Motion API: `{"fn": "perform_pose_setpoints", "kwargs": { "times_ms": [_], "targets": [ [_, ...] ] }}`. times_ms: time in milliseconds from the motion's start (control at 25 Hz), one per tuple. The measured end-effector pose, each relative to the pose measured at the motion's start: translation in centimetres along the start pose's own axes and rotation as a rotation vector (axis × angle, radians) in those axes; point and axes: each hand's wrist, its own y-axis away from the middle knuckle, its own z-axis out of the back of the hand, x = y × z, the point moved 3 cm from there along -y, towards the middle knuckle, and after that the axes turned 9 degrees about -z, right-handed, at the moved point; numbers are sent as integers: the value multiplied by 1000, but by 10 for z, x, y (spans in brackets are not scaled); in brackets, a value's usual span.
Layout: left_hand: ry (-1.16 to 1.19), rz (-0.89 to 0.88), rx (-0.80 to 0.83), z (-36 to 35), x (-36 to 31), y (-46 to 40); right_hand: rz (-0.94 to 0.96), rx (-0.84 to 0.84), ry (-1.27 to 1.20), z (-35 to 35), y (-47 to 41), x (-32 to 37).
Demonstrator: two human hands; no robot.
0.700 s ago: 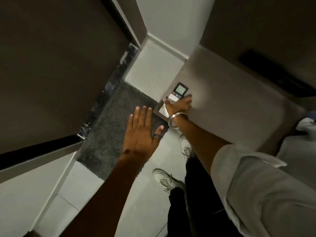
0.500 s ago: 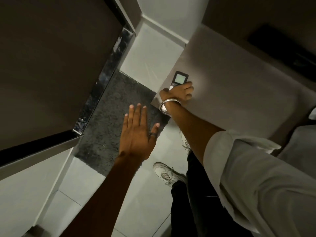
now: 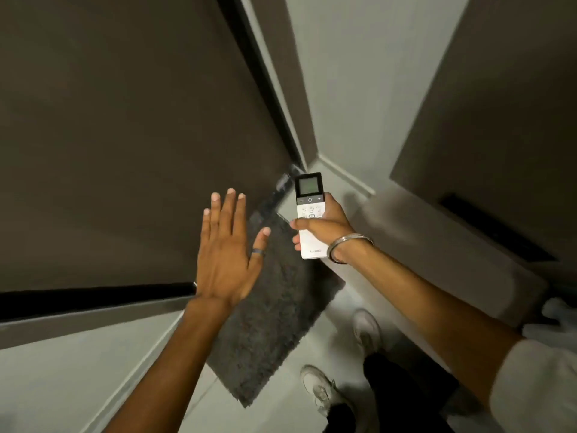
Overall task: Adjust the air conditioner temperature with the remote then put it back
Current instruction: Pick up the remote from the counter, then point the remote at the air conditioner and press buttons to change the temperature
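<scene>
Two pale lace-up shoes (image 3: 321, 390) stand on the light tiled floor (image 3: 78, 379) at the bottom of the view, below dark trouser legs (image 3: 399, 398). The nearer shoe sits just beside the corner of a dark grey shaggy rectangular mat (image 3: 274, 320), which lies at a slant across the tiles.

Above the mat, the person's bare left hand (image 3: 226, 254) hangs flat in the air, palm down, fingers spread and straight, holding nothing. A dark band ring (image 3: 258, 252) circles the thumb.

To its right, and apart from it, the right hand (image 3: 324, 228) is wrapped around a slim white rectangular remote control (image 3: 310, 214). The thumb lies across the front, over the lower rows of buttons, and fingertips show at the left edge of the casing. The remote is lifted clear of any surface and stands nearly upright, its black top end with a grey-green screen pointing away from the person. Under the screen runs a dark strip with minus, power and plus marks, and small grey lettering sits near the bottom end. A thin silver metal bangle (image 3: 348, 246) rings the right wrist, and the forearm leads back to a rolled white sleeve (image 3: 540, 389).

Right of that arm runs a pale beige flat-topped surface (image 3: 452, 254), somewhat blurred. Farther off, a large dark brown panel (image 3: 125, 135) fills the left, meeting a light grey wall (image 3: 359, 89) in the corner.
</scene>
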Motion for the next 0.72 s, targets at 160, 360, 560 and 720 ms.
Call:
{"fn": "perform_pose_setpoints", "kwargs": {
  "times_ms": [160,360,560,720],
  "targets": [
    [-147,37,-342,180,29,7,390,265,89,-81,126,154],
    [-413,56,-746,394,42,48,777,501,175,-173,299,293],
    [-632,85,-1086,561,34,116,1062,747,219,-245,457,368],
    [-754,123,-1257,633,26,159,1187,928,210,-274,541,392]
  ]
}}
